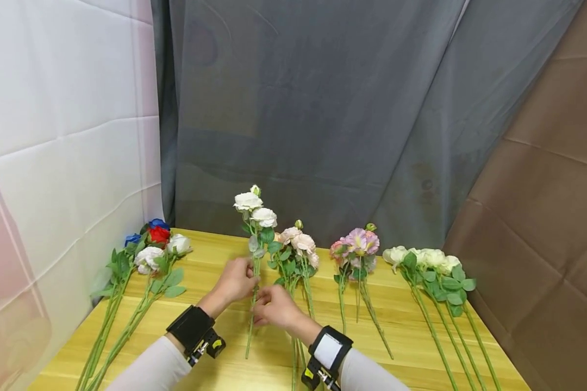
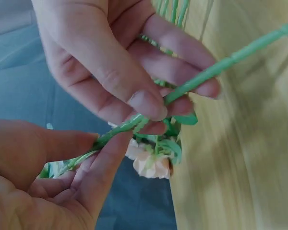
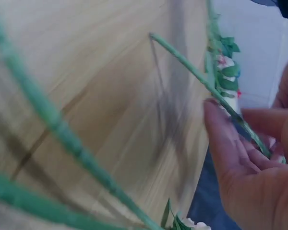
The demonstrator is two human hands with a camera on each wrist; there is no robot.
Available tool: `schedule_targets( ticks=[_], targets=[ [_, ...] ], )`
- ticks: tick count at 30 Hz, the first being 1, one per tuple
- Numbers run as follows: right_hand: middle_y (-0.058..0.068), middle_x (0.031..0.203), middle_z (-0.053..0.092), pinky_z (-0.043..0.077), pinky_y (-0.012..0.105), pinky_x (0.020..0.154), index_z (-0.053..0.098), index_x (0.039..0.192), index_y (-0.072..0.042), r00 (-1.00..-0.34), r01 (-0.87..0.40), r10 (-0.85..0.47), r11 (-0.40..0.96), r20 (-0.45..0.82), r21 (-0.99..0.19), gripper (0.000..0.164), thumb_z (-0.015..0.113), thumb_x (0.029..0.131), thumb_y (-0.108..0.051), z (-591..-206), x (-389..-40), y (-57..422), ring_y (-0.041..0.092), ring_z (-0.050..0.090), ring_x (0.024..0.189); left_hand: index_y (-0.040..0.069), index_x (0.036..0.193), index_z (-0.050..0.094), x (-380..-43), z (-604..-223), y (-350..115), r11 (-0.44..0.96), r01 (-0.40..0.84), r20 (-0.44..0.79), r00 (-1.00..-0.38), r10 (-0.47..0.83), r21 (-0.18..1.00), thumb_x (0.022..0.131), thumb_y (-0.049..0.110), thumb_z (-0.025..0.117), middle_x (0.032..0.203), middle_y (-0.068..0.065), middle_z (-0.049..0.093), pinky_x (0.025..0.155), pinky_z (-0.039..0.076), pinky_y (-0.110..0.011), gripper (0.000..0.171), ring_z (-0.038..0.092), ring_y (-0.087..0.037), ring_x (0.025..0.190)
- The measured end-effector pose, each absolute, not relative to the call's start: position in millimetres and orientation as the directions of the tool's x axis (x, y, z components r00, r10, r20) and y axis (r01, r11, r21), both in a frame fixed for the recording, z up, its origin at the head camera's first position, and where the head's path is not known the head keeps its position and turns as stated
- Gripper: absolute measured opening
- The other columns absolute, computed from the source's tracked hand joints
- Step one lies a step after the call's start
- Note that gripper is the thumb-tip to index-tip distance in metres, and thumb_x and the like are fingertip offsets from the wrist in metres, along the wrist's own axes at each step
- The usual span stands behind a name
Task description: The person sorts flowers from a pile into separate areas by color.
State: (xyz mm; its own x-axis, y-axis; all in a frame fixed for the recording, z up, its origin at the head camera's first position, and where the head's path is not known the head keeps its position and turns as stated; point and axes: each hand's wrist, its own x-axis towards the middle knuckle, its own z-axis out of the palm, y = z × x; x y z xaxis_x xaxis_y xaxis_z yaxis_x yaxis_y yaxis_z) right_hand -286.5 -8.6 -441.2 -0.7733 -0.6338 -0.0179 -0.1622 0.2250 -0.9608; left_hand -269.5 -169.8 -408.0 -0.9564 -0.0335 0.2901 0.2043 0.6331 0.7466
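A white artificial rose (image 1: 248,201) on a long green stem stands nearly upright in the middle of the head view, with two blooms and a bud at its top. My left hand (image 1: 237,279) pinches the stem below the leaves; in the left wrist view, thumb and finger (image 2: 110,167) press it from both sides. Lower down, my right hand (image 1: 276,309) holds the same stem (image 2: 235,57) between thumb and fingers. The stem's bare lower end (image 3: 158,39) sticks out past the right hand in the right wrist view.
Pale pink flowers (image 1: 303,243) lie just right of the hands on the wooden table (image 1: 220,374). Pink-purple flowers (image 1: 359,241) and cream roses (image 1: 430,258) lie farther right. Red, blue and white roses (image 1: 159,235) lie at left. Curtains (image 1: 313,108) stand behind.
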Motion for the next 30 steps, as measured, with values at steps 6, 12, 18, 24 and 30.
schedule_targets(
  ticks=[6,12,18,24,30],
  targets=[
    [0.015,0.08,0.067,0.062,0.049,0.063,0.061,0.101,0.014,-0.776,-0.298,-0.628,0.29,0.054,-0.909,0.015,0.06,0.087,0.01,-433.9,-290.4,-9.8,0.047,0.072,0.072,0.005,0.082,0.056,-273.7,-412.1,-169.3,0.621,0.207,0.296,-0.954,-0.042,0.756,0.092,0.001,0.07,0.064,-0.001,0.055,0.053,0.041,-0.024,0.017,0.051,-0.012,0.055],
    [0.015,0.075,0.067,0.062,0.05,0.065,0.061,0.094,0.013,-0.778,-0.278,-0.628,0.319,0.017,-0.906,0.008,0.057,0.088,0.013,-428.6,-299.1,-12.2,0.041,0.072,0.068,0.004,0.105,0.064,-260.7,-420.0,-193.2,0.643,0.149,0.231,-0.972,-0.044,0.751,0.1,0.016,0.066,0.086,-0.005,0.065,0.059,0.047,-0.031,0.013,0.058,-0.014,0.07],
    [0.02,0.084,0.068,0.063,0.045,0.066,0.056,0.121,0.021,-0.774,-0.166,-0.628,0.324,-0.081,-0.931,0.031,0.058,0.091,0.012,-438.7,-305.4,-18.2,0.036,0.072,0.069,0.0,0.102,0.063,-235.3,-427.4,-245.8,0.742,0.033,0.196,-0.971,-0.134,0.669,0.096,0.014,0.066,0.082,-0.006,0.066,0.06,0.047,-0.034,0.015,0.058,-0.017,0.068],
    [0.018,0.066,0.067,0.061,0.037,0.055,0.063,0.086,0.007,-0.777,-0.259,-0.619,0.478,-0.113,-0.84,0.006,0.064,0.092,0.008,-456.3,-316.2,-34.6,0.035,0.071,0.06,-0.003,0.097,0.061,-212.8,-429.7,-300.2,0.823,-0.176,0.081,-0.962,-0.259,0.54,0.092,0.013,0.066,0.082,-0.011,0.06,0.059,0.043,-0.036,0.017,0.056,-0.024,0.072],
    [0.023,0.064,0.066,0.055,0.032,0.046,0.057,0.074,-0.004,-0.782,-0.402,-0.617,0.609,-0.089,-0.684,0.021,0.067,0.091,0.003,-455.2,-322.2,-37.7,0.031,0.068,0.05,-0.004,0.089,0.057,-200.1,-430.7,-327.4,0.866,-0.279,-0.07,-0.959,-0.275,0.414,0.089,0.0,0.058,0.089,-0.021,0.058,0.064,0.042,-0.04,0.004,0.054,-0.031,0.078]
  ],
)
